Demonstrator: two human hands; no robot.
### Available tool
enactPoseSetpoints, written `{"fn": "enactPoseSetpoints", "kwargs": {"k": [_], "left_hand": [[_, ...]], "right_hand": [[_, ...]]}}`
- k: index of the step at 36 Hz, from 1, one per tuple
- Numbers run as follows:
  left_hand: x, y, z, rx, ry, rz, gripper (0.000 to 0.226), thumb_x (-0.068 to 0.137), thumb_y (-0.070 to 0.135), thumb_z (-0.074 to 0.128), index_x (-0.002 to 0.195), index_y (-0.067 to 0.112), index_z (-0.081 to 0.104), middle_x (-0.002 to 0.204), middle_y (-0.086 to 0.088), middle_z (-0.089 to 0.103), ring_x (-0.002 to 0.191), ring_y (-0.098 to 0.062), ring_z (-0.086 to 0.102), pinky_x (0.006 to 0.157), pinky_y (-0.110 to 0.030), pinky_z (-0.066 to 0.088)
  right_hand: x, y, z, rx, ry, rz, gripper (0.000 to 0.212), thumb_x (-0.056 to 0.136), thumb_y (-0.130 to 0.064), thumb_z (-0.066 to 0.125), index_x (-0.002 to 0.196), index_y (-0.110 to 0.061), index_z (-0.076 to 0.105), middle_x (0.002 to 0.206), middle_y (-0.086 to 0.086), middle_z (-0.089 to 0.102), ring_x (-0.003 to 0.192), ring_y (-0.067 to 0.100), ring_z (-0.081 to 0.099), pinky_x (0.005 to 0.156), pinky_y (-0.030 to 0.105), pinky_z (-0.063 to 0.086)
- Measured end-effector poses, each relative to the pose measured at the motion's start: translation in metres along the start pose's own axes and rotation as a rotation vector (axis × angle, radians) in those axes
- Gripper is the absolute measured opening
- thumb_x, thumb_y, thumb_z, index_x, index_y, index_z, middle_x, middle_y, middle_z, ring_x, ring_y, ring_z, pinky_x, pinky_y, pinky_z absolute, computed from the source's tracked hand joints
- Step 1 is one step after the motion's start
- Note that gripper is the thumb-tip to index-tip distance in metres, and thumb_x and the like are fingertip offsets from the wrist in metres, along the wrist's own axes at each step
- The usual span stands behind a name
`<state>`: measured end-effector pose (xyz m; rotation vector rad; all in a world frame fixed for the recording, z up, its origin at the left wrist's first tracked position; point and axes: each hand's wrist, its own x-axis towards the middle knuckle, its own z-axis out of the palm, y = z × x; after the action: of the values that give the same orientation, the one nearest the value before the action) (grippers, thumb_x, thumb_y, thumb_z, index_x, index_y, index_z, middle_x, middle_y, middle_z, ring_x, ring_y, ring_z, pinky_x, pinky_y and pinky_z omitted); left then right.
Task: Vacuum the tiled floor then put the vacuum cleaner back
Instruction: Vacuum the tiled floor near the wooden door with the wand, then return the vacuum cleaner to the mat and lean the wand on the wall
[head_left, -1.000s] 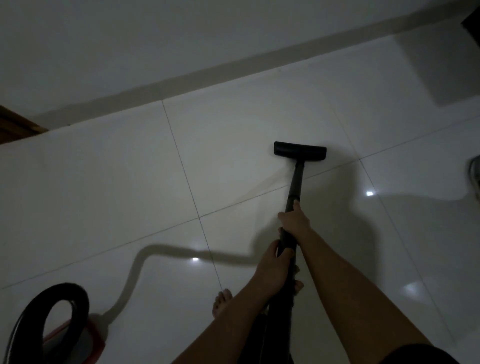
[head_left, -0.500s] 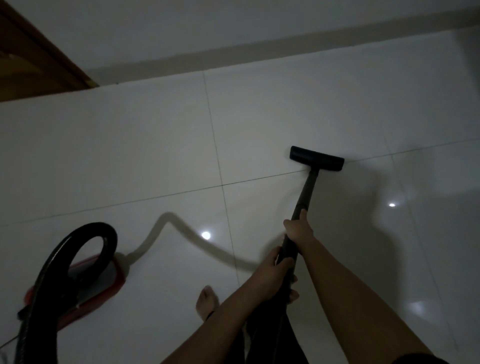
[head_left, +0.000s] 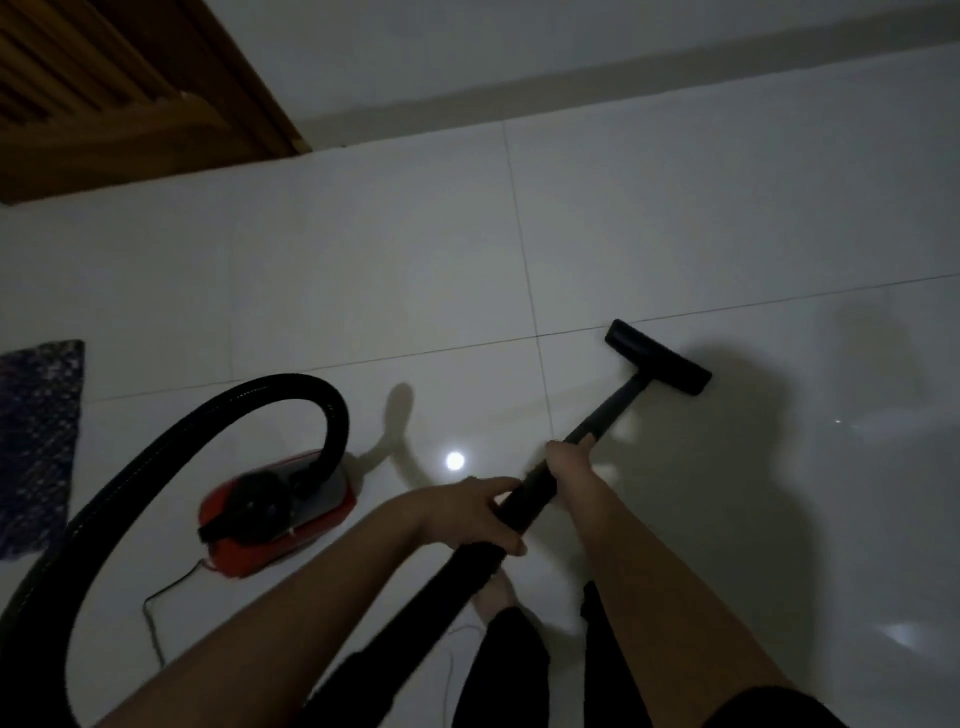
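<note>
Left hand: the left hand is wrapped around the thick black upper part of the vacuum wand, fingers curled over the top of it, thumb side toward the person.
Right hand: the right hand grips the same wand further down, just ahead of the left hand, closed around it where the tube narrows.
Wand: it runs on a slant from the person's lap area up and to the right, ending at the floor nozzle.
Floor nozzle: the flat black floor nozzle lies on the tiled floor, just below a grout line and right of where 2 grout lines cross; its long side is angled down to the right.
Vacuum cleaner: the red canister vacuum cleaner sits on the floor left of the hands, well apart from the nozzle, with a dark top part.
Hose: a black ribbed hose rises from the canister, arches over it and sweeps down toward the lower left edge of the view.
Power cord: a thin power cord trails from the canister's near end across the tiles.
Mat: a dark patterned mat lies at the left edge of the floor.
Door: a wooden door stands at the far left corner, meeting the wall.
Person: a bare foot and dark-clad legs show beneath the arms.
Light: 1 bright reflection shines on the tile between canister and wand.
</note>
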<state>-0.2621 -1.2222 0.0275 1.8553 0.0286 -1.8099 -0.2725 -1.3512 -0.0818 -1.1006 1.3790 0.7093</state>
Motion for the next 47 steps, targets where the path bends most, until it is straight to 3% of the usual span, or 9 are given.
{"fn": "enactPoseSetpoints", "kwargs": {"k": [7, 11, 17, 21, 26, 33, 37, 42, 47], "left_hand": [[-0.046, -0.026, -0.046, 0.463, -0.001, -0.11, 0.076, 0.084, 0.031, 0.069, 0.148, 0.024, 0.028, 0.14, -0.007, 0.049, 0.124, -0.023, 0.05, 0.104, -0.03, 0.043], [-0.062, -0.032, -0.065, 0.567, 0.069, -0.171, 0.069, 0.084, 0.03, 0.067, 0.145, 0.026, 0.034, 0.14, -0.004, 0.049, 0.124, -0.024, 0.05, 0.103, -0.034, 0.041], [-0.072, -0.042, -0.085, 0.524, 0.329, -0.153, 0.058, 0.08, 0.02, 0.07, 0.135, 0.025, 0.051, 0.132, -0.003, 0.057, 0.118, -0.023, 0.053, 0.1, -0.033, 0.042], [-0.07, -0.049, -0.092, 0.5, 0.433, -0.138, 0.056, 0.08, 0.014, 0.07, 0.133, 0.023, 0.054, 0.129, -0.003, 0.059, 0.117, -0.022, 0.054, 0.1, -0.033, 0.042], [-0.07, -0.047, -0.095, 0.455, 0.488, -0.108, 0.054, 0.08, 0.013, 0.07, 0.132, 0.022, 0.055, 0.127, -0.002, 0.06, 0.114, -0.022, 0.054, 0.09, -0.027, 0.039], [-0.066, -0.04, -0.095, 0.497, 0.485, -0.095, 0.055, 0.082, 0.011, 0.068, 0.134, 0.021, 0.053, 0.129, -0.003, 0.06, 0.115, -0.022, 0.055, 0.094, -0.03, 0.041], [-0.062, -0.036, -0.092, 0.629, 0.506, -0.088, 0.046, 0.085, 0.007, 0.062, 0.129, 0.019, 0.056, 0.123, -0.005, 0.061, 0.11, -0.023, 0.057, 0.093, -0.035, 0.048], [-0.04, -0.05, -0.065, 0.746, 0.938, 0.094, 0.042, 0.089, 0.003, 0.049, 0.13, 0.012, 0.053, 0.131, -0.009, 0.057, 0.118, -0.025, 0.054, 0.095, -0.033, 0.044], [-0.033, -0.064, 0.01, 0.0, 1.397, 0.484, 0.041, 0.092, 0.01, 0.057, 0.133, 0.011, 0.053, 0.133, 0.0, 0.056, 0.124, -0.004, 0.048, 0.107, -0.013, 0.032]], "right_hand": [[-0.037, 0.029, 0.06, 0.334, -0.199, 0.083, 0.075, 0.1, -0.017, 0.045, 0.151, -0.033, -0.008, 0.13, 0.022, 0.055, 0.115, 0.03, 0.06, 0.085, 0.041, 0.049], [-0.046, 0.033, 0.078, 0.423, -0.348, 0.134, 0.068, 0.099, -0.014, 0.049, 0.152, -0.018, 0.006, 0.136, 0.021, 0.048, 0.122, 0.033, 0.051, 0.103, 0.045, 0.044], [-0.043, 0.03, 0.092, 0.44, -0.486, -0.002, 0.084, 0.098, -0.007, 0.05, 0.151, -0.027, -0.012, 0.142, 0.022, 0.044, 0.128, 0.034, 0.049, 0.108, 0.044, 0.04], [-0.057, 0.029, 0.086, 0.111, -0.544, -0.166, 0.076, 0.098, -0.014, 0.051, 0.154, -0.021, 0.0, 0.152, 0.015, 0.033, 0.138, 0.029, 0.036, 0.115, 0.041, 0.03], [-0.08, 0.039, 0.076, -0.438, -0.355, -0.667, 0.054, 0.098, -0.02, 0.051, 0.148, -0.016, 0.032, 0.153, 0.005, 0.032, 0.14, 0.019, 0.032, 0.112, 0.026, 0.027], [-0.057, 0.032, 0.08, -0.835, -0.328, -0.994, 0.064, 0.094, -0.012, 0.057, 0.149, -0.027, 0.027, 0.158, 0.002, 0.018, 0.148, 0.018, 0.011, 0.118, 0.03, 0.018], [-0.041, 0.021, 0.09, -0.949, -0.296, -1.127, 0.056, 0.092, -0.013, 0.059, 0.144, -0.019, 0.04, 0.139, 0.006, 0.044, 0.131, 0.023, 0.042, 0.111, 0.035, 0.037], [-0.031, 0.01, 0.091, -1.006, -0.166, -1.233, 0.043, 0.093, -0.02, 0.059, 0.135, -0.02, 0.051, 0.127, 0.004, 0.055, 0.119, 0.022, 0.049, 0.095, 0.038, 0.047], [-0.023, 0.009, 0.086, -0.963, -0.164, -1.258, 0.042, 0.091, -0.02, 0.06, 0.132, -0.02, 0.054, 0.124, 0.004, 0.057, 0.118, 0.023, 0.05, 0.091, 0.041, 0.049]]}}
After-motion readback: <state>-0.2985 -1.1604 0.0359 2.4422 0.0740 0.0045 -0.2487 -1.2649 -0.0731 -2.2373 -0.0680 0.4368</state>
